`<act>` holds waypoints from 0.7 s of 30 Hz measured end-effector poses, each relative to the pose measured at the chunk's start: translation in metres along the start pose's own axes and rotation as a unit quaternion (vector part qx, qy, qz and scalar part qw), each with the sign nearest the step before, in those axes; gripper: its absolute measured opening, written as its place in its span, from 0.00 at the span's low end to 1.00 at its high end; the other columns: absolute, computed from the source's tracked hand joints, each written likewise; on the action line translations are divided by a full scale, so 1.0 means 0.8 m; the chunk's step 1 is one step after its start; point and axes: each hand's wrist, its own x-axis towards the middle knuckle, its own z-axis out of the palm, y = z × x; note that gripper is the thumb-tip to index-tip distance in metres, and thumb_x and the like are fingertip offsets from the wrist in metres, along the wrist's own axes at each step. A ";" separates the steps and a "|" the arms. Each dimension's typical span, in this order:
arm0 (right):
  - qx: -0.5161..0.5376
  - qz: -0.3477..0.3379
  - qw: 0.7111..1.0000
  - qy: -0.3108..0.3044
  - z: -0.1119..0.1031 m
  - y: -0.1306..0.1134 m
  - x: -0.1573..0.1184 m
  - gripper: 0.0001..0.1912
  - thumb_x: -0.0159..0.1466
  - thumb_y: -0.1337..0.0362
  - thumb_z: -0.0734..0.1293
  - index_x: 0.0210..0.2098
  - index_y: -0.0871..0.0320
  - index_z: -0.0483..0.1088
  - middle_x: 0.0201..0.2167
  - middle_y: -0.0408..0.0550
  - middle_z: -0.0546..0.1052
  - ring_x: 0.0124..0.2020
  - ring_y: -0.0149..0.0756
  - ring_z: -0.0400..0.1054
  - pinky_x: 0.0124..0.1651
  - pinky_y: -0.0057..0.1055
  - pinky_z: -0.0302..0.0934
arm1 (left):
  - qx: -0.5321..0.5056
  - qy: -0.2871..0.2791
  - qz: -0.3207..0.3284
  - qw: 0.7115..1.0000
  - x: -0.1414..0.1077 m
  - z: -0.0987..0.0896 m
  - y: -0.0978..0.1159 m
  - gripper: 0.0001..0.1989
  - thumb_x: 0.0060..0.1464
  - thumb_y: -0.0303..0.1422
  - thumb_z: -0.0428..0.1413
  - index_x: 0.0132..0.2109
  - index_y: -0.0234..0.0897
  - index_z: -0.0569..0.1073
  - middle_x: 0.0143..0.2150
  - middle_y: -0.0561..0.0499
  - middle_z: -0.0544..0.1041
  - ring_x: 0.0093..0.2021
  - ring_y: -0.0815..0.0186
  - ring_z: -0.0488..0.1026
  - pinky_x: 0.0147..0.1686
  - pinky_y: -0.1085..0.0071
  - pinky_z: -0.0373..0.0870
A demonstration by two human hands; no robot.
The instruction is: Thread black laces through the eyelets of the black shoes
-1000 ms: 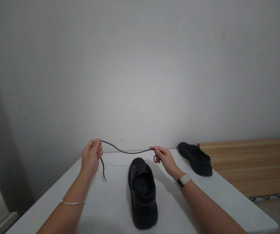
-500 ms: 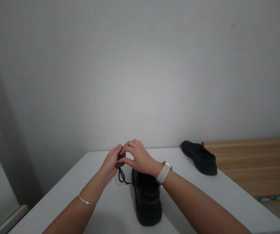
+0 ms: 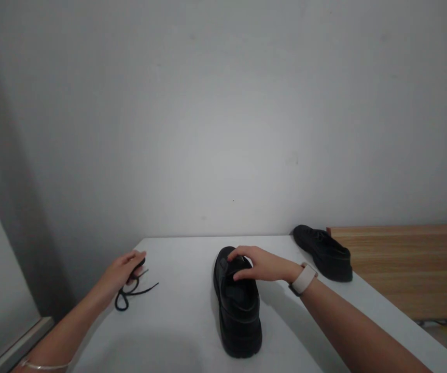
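Observation:
My left hand (image 3: 128, 267) is closed around a bunched black shoelace (image 3: 122, 300) over the table's left edge. A loop and loose ends hang from the fingers. At the middle of the table a black shoe (image 3: 241, 331) stands upright, heel towards me. My right hand (image 3: 256, 264), with a watch at the wrist, has its fingers over the shoe's tongue (image 3: 239, 267) and its thumb at the opening, apparently gripping it. The fingertips' contact is partly hidden. No lace shows in the visible part of this shoe.
A second black shoe (image 3: 324, 254), laced, sits at the right rear edge of the white table (image 3: 177, 316). A wooden board (image 3: 398, 269) lies beyond that edge. A grey wall (image 3: 223, 129) rises behind the table.
My hands have moved apart. The left has carried the shoelace away to the left, clear of the shoe. The right has let go of the lace and come down onto the shoe's tongue.

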 end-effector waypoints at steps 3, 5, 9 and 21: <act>0.002 -0.007 1.000 0.021 0.004 0.000 0.005 0.17 0.61 0.55 0.68 0.45 0.57 0.74 0.44 0.49 0.78 0.44 0.39 0.70 0.49 0.32 0.61 | 0.154 -0.038 0.075 0.984 -0.004 0.000 -0.024 0.23 0.42 0.54 0.56 0.20 0.38 0.65 0.20 0.54 0.66 0.25 0.63 0.66 0.27 0.70 0.65; -0.017 0.000 1.000 0.025 0.006 -0.002 0.009 0.15 0.63 0.56 0.65 0.42 0.58 0.76 0.41 0.49 0.79 0.40 0.38 0.71 0.45 0.30 0.61 | 0.255 0.010 0.122 0.959 -0.004 0.005 -0.034 0.21 0.44 0.53 0.55 0.24 0.39 0.70 0.29 0.49 0.73 0.34 0.56 0.71 0.37 0.63 0.68; -0.083 0.023 0.995 0.043 0.008 -0.007 0.020 0.15 0.67 0.58 0.60 0.37 0.59 0.76 0.33 0.49 0.79 0.33 0.35 0.70 0.37 0.28 0.59 | 0.344 0.142 0.195 0.907 -0.007 0.034 -0.018 0.20 0.50 0.50 0.52 0.39 0.38 0.72 0.50 0.39 0.69 0.52 0.45 0.66 0.51 0.47 0.61; -0.009 0.174 0.973 0.154 0.016 0.050 0.069 0.13 0.56 0.59 0.70 0.35 0.63 0.76 0.28 0.50 0.79 0.28 0.34 0.69 0.28 0.25 0.56 | -0.003 -0.210 0.294 0.933 -0.029 0.202 0.082 0.07 0.55 0.37 0.55 0.39 0.40 0.73 0.52 0.46 0.71 0.58 0.56 0.63 0.60 0.59 0.56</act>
